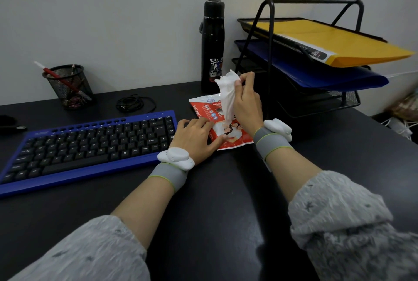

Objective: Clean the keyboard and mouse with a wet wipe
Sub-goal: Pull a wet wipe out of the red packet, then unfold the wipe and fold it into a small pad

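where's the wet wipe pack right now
In the head view the wet wipe pack lies flat on the dark desk, just right of the blue keyboard and in front of the black bottle, under the left hand.

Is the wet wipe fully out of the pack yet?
Not yet. The wet wipe is pinched in the right hand, its lower end still at the pack, which the left hand presses down.

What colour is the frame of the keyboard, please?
Blue, with black keys; the keyboard shows clearly in the head view.
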Available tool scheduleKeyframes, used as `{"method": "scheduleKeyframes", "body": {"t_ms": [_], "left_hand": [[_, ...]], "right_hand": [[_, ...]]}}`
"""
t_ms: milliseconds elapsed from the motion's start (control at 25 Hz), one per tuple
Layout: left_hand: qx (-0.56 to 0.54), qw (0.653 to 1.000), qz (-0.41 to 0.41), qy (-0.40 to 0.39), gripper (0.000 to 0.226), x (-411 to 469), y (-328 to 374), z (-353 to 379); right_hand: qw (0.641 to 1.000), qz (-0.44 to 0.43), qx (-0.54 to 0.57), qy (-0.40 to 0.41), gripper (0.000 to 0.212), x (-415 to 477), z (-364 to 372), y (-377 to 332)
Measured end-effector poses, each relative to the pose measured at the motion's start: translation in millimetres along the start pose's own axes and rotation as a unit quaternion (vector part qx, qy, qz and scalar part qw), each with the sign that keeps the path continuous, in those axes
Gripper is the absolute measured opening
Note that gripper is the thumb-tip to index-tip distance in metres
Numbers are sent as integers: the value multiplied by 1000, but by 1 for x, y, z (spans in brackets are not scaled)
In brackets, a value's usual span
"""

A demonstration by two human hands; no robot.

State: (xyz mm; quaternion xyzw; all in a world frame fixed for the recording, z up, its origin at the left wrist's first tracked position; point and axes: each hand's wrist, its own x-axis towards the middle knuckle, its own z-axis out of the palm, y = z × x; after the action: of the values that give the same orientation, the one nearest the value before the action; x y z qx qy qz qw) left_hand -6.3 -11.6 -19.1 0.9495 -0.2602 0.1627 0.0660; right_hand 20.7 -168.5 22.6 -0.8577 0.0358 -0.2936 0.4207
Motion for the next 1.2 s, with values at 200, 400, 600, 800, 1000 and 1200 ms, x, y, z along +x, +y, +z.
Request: {"method": "scheduleKeyframes", "body": {"t_ms": [200,400,600,800,1000,1200], "left_hand": [[1,1000,-9,21,49,-3,-7,-10],[16,998,-39,44,49,-7,-38,-40],[21,995,-70,63,51,-25,-82,-74],[28,992,-98,75,51,-55,-118,-94],[17,987,-119,102,45,-82,-139,-106],[-12,983,-128,128,39,-111,-152,-113]], "right_hand": [[1000,-6,4,2,20,-6,0,-9],[1000,-14,20,-4,18,-12,11,-30],[999,-35,32,-24,17,-20,33,-64],[995,-59,51,-55,18,-32,60,-99],[993,-70,51,-80,20,-49,82,-124],[988,-82,54,-120,20,-69,99,-148]]}}
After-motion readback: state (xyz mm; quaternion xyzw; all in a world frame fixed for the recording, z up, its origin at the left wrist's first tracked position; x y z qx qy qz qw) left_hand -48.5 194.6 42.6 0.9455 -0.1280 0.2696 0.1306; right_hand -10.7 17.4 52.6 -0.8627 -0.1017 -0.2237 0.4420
